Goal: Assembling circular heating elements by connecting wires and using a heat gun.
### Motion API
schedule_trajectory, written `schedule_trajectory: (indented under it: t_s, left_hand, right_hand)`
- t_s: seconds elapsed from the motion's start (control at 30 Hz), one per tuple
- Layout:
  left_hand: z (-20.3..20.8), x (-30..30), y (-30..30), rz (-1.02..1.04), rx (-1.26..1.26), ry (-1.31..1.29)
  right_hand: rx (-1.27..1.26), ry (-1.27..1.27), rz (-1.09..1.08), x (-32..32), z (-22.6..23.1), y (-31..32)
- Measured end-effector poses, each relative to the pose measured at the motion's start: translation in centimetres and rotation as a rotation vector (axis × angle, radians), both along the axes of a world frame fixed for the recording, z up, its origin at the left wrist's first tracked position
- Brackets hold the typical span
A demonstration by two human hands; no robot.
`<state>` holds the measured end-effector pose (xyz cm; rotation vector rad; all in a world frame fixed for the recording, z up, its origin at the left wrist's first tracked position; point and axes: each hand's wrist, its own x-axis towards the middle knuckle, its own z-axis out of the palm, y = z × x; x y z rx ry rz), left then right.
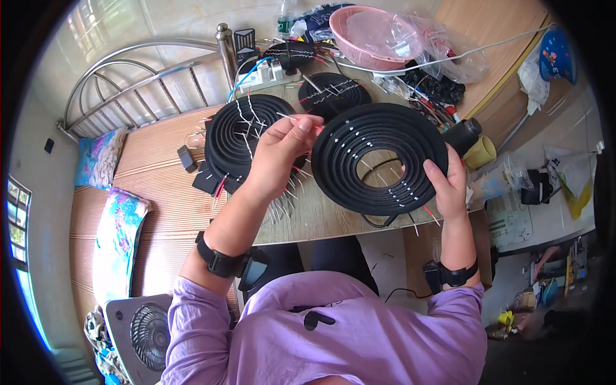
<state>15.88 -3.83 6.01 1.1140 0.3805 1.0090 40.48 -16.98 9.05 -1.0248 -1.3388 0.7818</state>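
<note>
My right hand (pixel 449 183) grips the right rim of a black corrugated ring (pixel 333 173), thumb on top. The ring is tilted above the table, its large round hole facing up, with rows of small white stitches across its ridges. Beside its left edge, my left hand (pixel 285 144) pinches a thin white wire (pixel 286 116); a bit of red shows at the fingertips. Just left of that hand lies a stack of similar black corrugated rings (pixel 224 138), with silvery wires and red-ended leads sticking out. A smaller black corrugated disc (pixel 333 90) with twisted wires lies farther back.
Behind are a pink plastic basket (pixel 343 38) with clear bags, a white power strip (pixel 263 76) and a water bottle (pixel 285 25). A dark cylinder (pixel 463 133) and a yellow cup (pixel 480 153) stand right of the ring. A fan (pixel 146 333) stands lower left.
</note>
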Motion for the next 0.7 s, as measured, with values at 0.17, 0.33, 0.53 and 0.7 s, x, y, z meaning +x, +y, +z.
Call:
schedule_trajectory:
  t_s: [0.17,0.33,0.53,0.7]
  left_hand:
    - [0.0,1.9,-1.8,-0.104,-0.190,-0.092]
    - [-1.0,3.9,-2.2,-0.047,-0.257,-0.181]
    - [-1.4,6.0,-2.9,-0.122,-0.262,-0.271]
    - [-0.7,7.3,-4.4,-0.142,-0.364,-0.279]
  right_hand:
    - [0.050,-0.116,-0.143,0.8,-0.8,-1.7]
    - [0.329,-0.586,-0.377,0.3,-1.1,-3.6]
    - [0.321,-0.928,-0.184,-1.6,-4.9,-7.0]
    - [0.276,-0.770,-0.375,-3.3,-7.3,-6.5]
